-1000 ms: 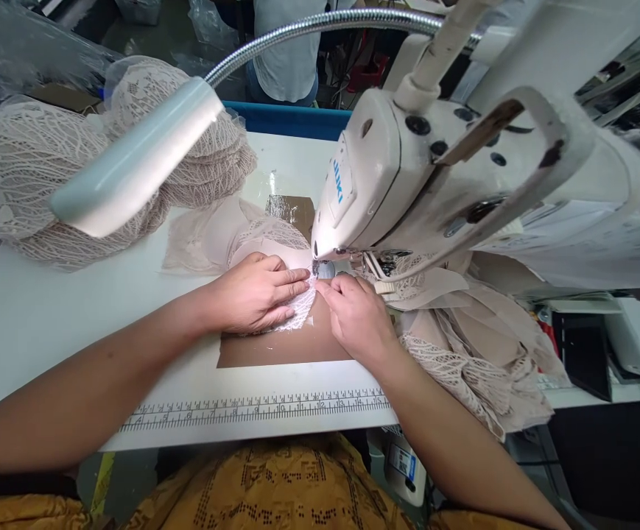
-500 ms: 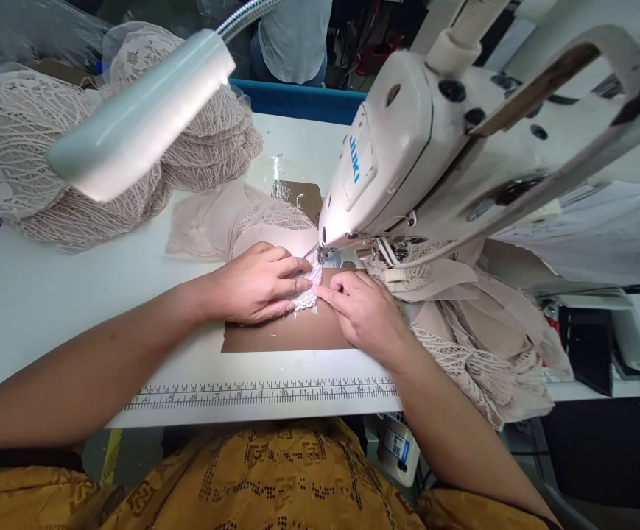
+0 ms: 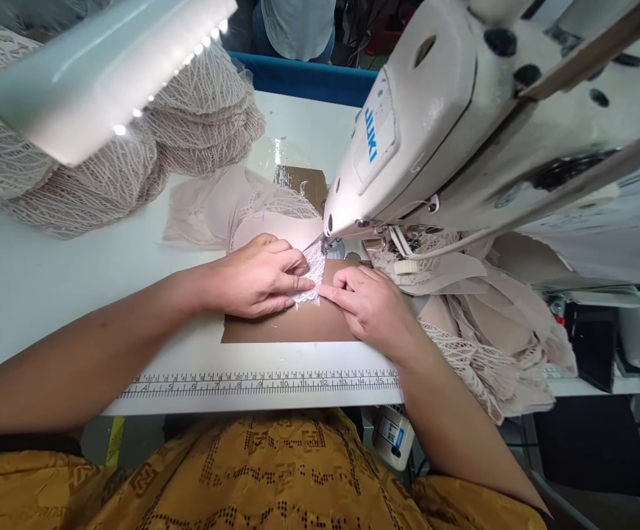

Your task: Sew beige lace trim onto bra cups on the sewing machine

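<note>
Small white lace piece [image 3: 309,274] lies at the needle of the cream sewing machine [image 3: 435,140]. Left hand [image 3: 256,278] presses it, fingers flat. Right hand [image 3: 373,305], fingers curled, touches its edge; grip not discernible.

The person wore a mustard-yellow garment [image 3: 275,478] patterned with dark dotted geometric motifs. A narrow black band [image 3: 21,442] edged the left sleeve's opening. The forearms, left hand [image 3: 258,276] and right hand [image 3: 372,305] were bare.

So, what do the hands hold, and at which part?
Both press a white lace piece flat: the left hand lies on its left part, the right hand pins its near right edge.
</note>
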`<state>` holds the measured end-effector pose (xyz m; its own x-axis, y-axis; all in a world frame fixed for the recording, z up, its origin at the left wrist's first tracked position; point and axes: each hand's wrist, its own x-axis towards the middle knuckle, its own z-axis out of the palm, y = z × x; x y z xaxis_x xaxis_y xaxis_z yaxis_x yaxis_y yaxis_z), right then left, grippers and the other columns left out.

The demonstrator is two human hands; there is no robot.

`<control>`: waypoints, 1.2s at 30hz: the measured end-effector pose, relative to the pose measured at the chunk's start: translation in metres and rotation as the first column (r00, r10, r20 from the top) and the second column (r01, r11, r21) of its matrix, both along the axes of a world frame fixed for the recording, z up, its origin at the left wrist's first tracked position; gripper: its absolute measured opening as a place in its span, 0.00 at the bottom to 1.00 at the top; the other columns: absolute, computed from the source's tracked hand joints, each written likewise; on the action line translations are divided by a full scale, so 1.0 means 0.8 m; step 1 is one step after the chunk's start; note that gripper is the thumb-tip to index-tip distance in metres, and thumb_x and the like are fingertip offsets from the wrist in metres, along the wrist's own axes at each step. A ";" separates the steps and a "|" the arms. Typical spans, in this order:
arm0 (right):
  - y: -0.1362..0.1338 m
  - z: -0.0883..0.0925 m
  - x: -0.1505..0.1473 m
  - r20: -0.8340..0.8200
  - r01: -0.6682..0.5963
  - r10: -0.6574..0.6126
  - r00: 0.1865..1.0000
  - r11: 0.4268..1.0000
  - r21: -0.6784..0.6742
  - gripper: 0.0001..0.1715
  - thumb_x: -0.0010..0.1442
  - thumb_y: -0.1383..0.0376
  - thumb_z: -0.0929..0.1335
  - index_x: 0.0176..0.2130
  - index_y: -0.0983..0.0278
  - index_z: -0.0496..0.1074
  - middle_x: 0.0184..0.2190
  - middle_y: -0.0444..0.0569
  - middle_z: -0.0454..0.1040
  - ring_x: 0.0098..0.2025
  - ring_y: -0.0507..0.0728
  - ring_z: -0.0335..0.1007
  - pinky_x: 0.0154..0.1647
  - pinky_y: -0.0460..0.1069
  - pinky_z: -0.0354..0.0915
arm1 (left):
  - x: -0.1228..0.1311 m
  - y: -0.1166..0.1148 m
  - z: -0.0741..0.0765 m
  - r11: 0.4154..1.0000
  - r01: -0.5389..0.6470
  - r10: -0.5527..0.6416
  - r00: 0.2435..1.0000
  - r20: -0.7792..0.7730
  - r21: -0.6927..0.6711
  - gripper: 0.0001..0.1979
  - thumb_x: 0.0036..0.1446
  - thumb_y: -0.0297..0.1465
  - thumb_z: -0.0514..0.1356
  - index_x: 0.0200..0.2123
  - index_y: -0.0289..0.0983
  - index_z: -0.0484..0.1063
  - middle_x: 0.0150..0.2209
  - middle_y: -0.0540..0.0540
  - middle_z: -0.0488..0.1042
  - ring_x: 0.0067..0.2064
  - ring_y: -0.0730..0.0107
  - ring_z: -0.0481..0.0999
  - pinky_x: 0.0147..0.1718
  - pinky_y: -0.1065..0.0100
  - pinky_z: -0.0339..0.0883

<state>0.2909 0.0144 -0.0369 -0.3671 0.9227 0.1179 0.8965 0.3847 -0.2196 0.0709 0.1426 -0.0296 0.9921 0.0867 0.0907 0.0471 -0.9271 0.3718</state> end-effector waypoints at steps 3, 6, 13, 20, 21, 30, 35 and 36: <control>-0.001 -0.001 0.002 -0.018 -0.009 0.009 1.000 1.000 0.005 0.20 0.62 0.73 0.63 0.47 0.58 0.77 0.34 0.48 0.70 0.36 0.55 0.60 0.36 0.50 0.54 | 0.000 0.000 0.002 1.000 0.014 -0.014 1.000 -0.016 0.010 0.18 0.63 0.35 0.55 0.56 0.46 0.72 0.48 0.40 0.71 0.48 0.57 0.69 0.50 0.56 0.56; -0.002 -0.002 0.002 -0.028 -0.010 0.010 1.000 1.000 0.010 0.21 0.61 0.74 0.63 0.48 0.58 0.77 0.34 0.48 0.70 0.36 0.55 0.60 0.36 0.50 0.55 | 0.000 -0.001 0.002 0.999 0.023 -0.022 1.000 -0.010 0.039 0.18 0.64 0.35 0.53 0.56 0.47 0.72 0.47 0.40 0.72 0.46 0.59 0.69 0.48 0.57 0.57; -0.003 0.000 0.001 -0.025 -0.014 0.014 1.000 1.000 0.012 0.21 0.60 0.76 0.63 0.47 0.59 0.77 0.33 0.47 0.70 0.35 0.54 0.61 0.36 0.49 0.56 | 0.000 -0.001 0.002 0.996 0.042 -0.041 0.999 -0.010 0.083 0.18 0.66 0.35 0.51 0.56 0.47 0.72 0.45 0.41 0.72 0.42 0.61 0.68 0.45 0.58 0.56; -0.005 0.000 0.003 -0.109 -0.026 0.032 0.994 0.998 0.053 0.21 0.58 0.77 0.63 0.45 0.60 0.77 0.34 0.47 0.73 0.35 0.54 0.64 0.37 0.49 0.58 | 0.002 -0.003 0.004 0.994 0.037 -0.035 0.999 -0.021 0.100 0.19 0.67 0.36 0.49 0.55 0.46 0.73 0.42 0.41 0.72 0.41 0.61 0.67 0.44 0.58 0.56; -0.005 0.001 0.003 -0.119 -0.038 0.044 0.992 0.998 0.053 0.21 0.58 0.77 0.63 0.45 0.60 0.77 0.34 0.47 0.73 0.35 0.54 0.64 0.37 0.49 0.58 | 0.002 -0.004 0.004 0.994 0.038 -0.036 0.999 -0.020 0.105 0.19 0.67 0.36 0.49 0.55 0.46 0.73 0.42 0.41 0.72 0.40 0.61 0.67 0.44 0.58 0.56; -0.007 0.003 -0.005 -0.005 -0.092 0.092 0.996 0.993 0.072 0.20 0.57 0.78 0.64 0.45 0.63 0.76 0.32 0.47 0.73 0.35 0.55 0.60 0.37 0.50 0.56 | 0.001 -0.002 0.003 0.993 0.044 -0.044 0.999 -0.005 0.107 0.18 0.67 0.35 0.49 0.55 0.46 0.73 0.43 0.41 0.72 0.42 0.61 0.68 0.44 0.59 0.58; -0.007 0.002 -0.007 0.002 -0.097 0.097 0.995 0.989 0.109 0.17 0.57 0.77 0.64 0.43 0.65 0.76 0.33 0.48 0.72 0.35 0.56 0.59 0.38 0.50 0.55 | 0.007 -0.002 0.004 0.993 0.003 -0.004 1.000 0.002 0.114 0.20 0.67 0.34 0.50 0.59 0.40 0.68 0.59 0.40 0.67 0.48 0.59 0.68 0.46 0.59 0.61; -0.007 0.002 -0.008 -0.005 -0.098 0.099 0.995 0.989 0.111 0.17 0.57 0.77 0.64 0.43 0.65 0.76 0.34 0.48 0.73 0.36 0.56 0.60 0.38 0.50 0.56 | 0.009 -0.002 0.004 0.992 -0.017 0.018 1.000 -0.004 0.129 0.21 0.67 0.34 0.50 0.61 0.38 0.66 0.61 0.40 0.66 0.48 0.58 0.68 0.46 0.60 0.62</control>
<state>0.2848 0.0091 -0.0357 -0.4537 0.8633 0.2210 0.8511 0.4933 -0.1798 0.0785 0.1408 -0.0263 0.9910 0.0922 0.0969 0.0655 -0.9662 0.2493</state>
